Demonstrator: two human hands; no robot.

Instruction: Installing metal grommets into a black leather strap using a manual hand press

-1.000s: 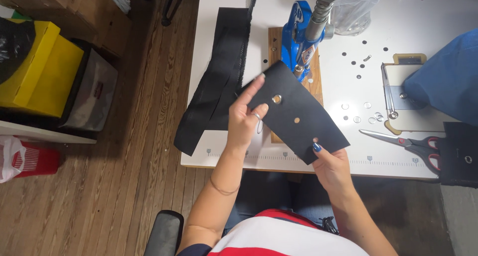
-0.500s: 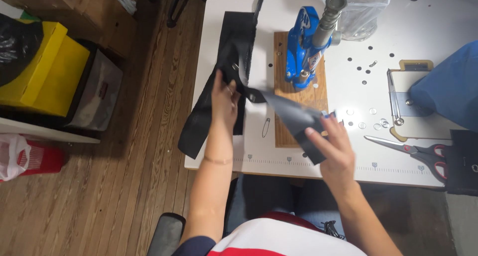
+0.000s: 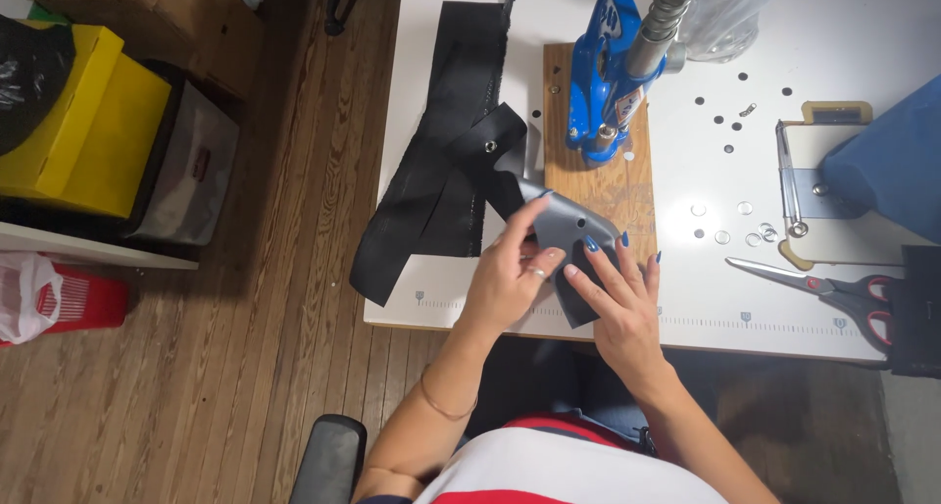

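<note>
White table (image 3: 863, 43), black fabric piece (image 3: 561, 231) lying diagonally — upper-left to lower-right, left hand (image 3: 510, 274) pinching it, right hand (image 3: 619, 298) flat on it.

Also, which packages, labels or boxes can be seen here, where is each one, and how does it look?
Yellow box: on the floor, far left; blocky, bright yellow, black bag on top.
Grey box: right beside the yellow box; rectangular, dark grey, small red label on its side.
Red basket: lower left on the floor; red, with a white plastic bag in it.
Clear plastic tub: back of the white table; see-through.
Sticker: on the blue press; small, pale.
</note>
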